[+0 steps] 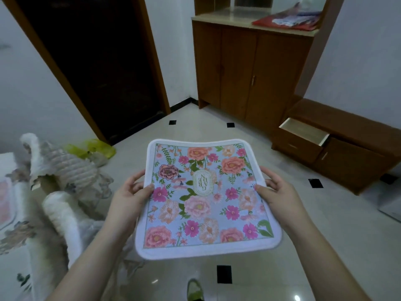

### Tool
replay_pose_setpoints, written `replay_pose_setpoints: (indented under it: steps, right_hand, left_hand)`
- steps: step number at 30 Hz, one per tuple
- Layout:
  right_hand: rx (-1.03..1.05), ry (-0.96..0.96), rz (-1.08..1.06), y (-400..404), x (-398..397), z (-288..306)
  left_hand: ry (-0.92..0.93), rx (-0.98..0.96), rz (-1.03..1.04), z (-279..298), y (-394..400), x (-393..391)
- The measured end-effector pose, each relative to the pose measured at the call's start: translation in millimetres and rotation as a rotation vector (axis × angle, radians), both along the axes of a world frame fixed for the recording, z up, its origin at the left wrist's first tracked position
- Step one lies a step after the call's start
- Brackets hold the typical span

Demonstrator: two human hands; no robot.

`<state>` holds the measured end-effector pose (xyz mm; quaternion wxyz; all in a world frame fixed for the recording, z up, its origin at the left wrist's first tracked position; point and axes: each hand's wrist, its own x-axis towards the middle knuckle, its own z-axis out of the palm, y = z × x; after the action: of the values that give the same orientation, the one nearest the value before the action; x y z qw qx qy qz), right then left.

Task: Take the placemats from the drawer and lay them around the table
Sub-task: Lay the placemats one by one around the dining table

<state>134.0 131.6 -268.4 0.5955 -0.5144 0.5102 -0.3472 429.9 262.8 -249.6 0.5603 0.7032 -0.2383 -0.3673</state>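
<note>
Your forearms reach up from the bottom edge, and between them your shoe (194, 290) stands on the glossy tiled floor (303, 246). Each hand pinches 1 side edge of the floral placemat (206, 196): the left hand (130, 195) has its thumb on top near the left border with fingers curled under, and the right hand (274, 193) mirrors it on the right border. So both grips are clenched on the mat, which hangs in the air in front of you, roughly level, over the floor and not yet on anything.

Watch the mat itself first. It is held only at the 2 sides, and the far edge already curves, so I judge it floppy; if either thumb slackens, that side will likely drop and the mat may fold or slide out onto the floor.

Whether 1 mat or a stack is in your hands cannot be told from here. If there are several, a lower one could slip free unnoticed.

At the left, a draped counter (8, 192) edge and a chair (60, 192) with a pale cover crowd your path. Swinging the mat that way could snag it on the chair back or on the loose cloth.

Behind you to the right, the drawer (303, 131) of the low cabinet (347, 135) stands pulled out. Left like that, it may catch a shin on your next trip. The shiny floor looks slippery, so turn with care.
</note>
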Motion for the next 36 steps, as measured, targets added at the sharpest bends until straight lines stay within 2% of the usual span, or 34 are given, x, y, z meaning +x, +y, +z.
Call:
replay_pose_setpoints:
  steps: [9, 15, 26, 36]
  right_hand:
    - [-0.066, 0.075, 0.123, -85.6, 103.5, 2.1]
    - [-0.084, 0.083, 0.179, -136.4, 173.5, 12.2]
    - [-0.084, 0.041, 0.246, -213.6, 269.7, 1.3]
    - [-0.065, 0.034, 0.415, -345.9, 352.8, -8.3]
  left_hand:
    - [0.065, -0.078, 0.155, -28.0, -54.2, 81.8]
    - [0.057, -0.106, 0.202, -22.1, -89.5, 139.4]
    - [0.028, -0.083, 0.276, -17.6, -151.8, 223.3]
    - [0.015, -0.044, 0.415, -16.1, -245.0, 272.5]
